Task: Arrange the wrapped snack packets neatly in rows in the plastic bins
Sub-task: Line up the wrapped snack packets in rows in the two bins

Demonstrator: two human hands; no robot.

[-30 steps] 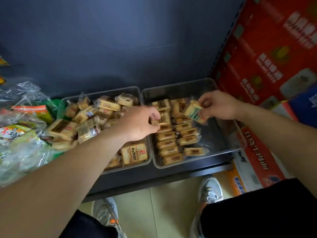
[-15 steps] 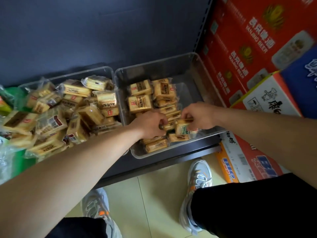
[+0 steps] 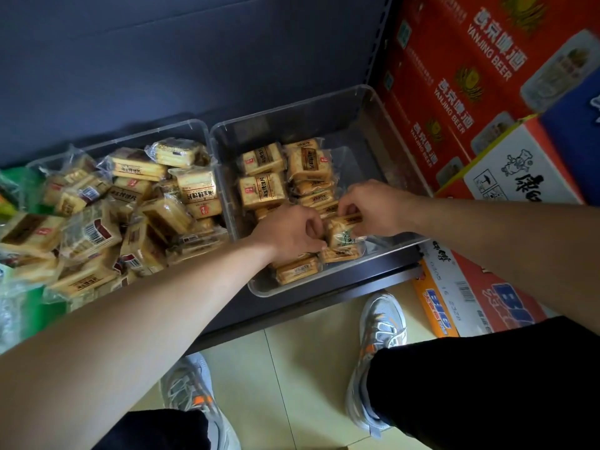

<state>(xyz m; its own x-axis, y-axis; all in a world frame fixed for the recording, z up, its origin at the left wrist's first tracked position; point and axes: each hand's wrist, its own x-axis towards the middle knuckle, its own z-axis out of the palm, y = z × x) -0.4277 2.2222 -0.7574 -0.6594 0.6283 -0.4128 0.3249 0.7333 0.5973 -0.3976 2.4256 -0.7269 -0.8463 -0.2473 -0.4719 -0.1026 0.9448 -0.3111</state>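
Nearest: grey-and-orange sneakers on pale tiled floor. Beyond, dark shelf edge under two bins. Over near end of right clear plastic bin, left hand and right hand close together, fingers curled, pinching one tan wrapped snack packet; left grip partly hidden, probably on same packet. Farther in, rowed packets, some flat, some on edge. Beside it, left clear plastic bin heaped with loose packets. Far right: red beer cartons.

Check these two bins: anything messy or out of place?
Left bin is a jumble: packets heaped at all angles, some barcode up. Right bin has tidy rows, except one tilted packet held between left hand and right hand.
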